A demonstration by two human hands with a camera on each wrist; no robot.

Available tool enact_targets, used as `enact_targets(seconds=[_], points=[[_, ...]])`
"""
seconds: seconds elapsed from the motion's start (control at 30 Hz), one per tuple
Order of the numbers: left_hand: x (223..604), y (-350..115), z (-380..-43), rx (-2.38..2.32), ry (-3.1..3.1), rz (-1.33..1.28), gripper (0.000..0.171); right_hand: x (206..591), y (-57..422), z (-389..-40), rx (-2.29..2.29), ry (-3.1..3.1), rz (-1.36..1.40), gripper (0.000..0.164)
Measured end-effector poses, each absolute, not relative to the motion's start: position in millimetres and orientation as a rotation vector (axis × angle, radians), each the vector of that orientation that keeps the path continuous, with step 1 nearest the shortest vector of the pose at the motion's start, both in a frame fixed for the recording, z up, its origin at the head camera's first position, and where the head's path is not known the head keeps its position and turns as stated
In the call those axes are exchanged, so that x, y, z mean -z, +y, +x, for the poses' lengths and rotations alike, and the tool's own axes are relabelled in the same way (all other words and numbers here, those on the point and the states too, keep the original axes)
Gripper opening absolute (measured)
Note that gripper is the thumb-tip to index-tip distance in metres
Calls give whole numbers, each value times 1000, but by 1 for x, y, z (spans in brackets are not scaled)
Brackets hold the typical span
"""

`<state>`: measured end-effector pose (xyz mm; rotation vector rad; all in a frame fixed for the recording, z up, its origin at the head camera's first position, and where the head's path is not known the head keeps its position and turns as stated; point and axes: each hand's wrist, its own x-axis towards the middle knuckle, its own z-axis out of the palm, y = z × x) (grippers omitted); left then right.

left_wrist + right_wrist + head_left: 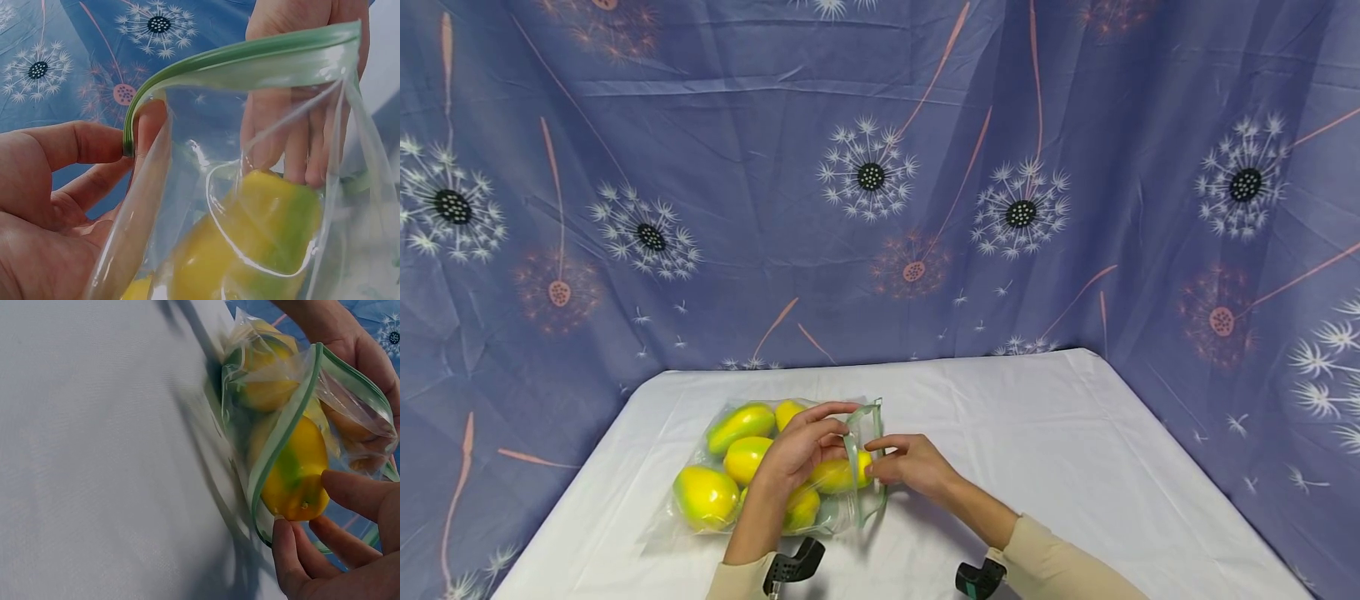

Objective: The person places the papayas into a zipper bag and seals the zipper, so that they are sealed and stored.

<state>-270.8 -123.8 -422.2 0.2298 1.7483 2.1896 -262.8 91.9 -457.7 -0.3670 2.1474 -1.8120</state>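
A clear zip bag [855, 500] with a green-edged mouth lies on its side, several yellow-green mangoes [741, 428] inside it. My left hand [801, 446] reaches over the bag and pinches the green rim [129, 134], holding the mouth apart. At that mouth, my right hand [917, 467] holds the end of one mango [297, 475] between thumb and fingertips. Most of that mango sits within the bag, its blunt end facing the opening. In the left wrist view, the right hand's fingers [294, 137] show through the plastic.
A white cloth covers the table [1037, 433], its surface stretching right of the bag. Behind and along both sides hangs a blue curtain [760, 167] with dandelion prints. Dark wrist devices [793, 562] sit at both sleeves.
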Motion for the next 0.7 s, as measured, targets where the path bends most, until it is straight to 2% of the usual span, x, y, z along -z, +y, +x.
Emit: enact_targets(seconds=[0.7], points=[[427, -122, -270, -2053, 1661, 341, 54, 446, 118, -268, 1795, 2249, -329, 46]])
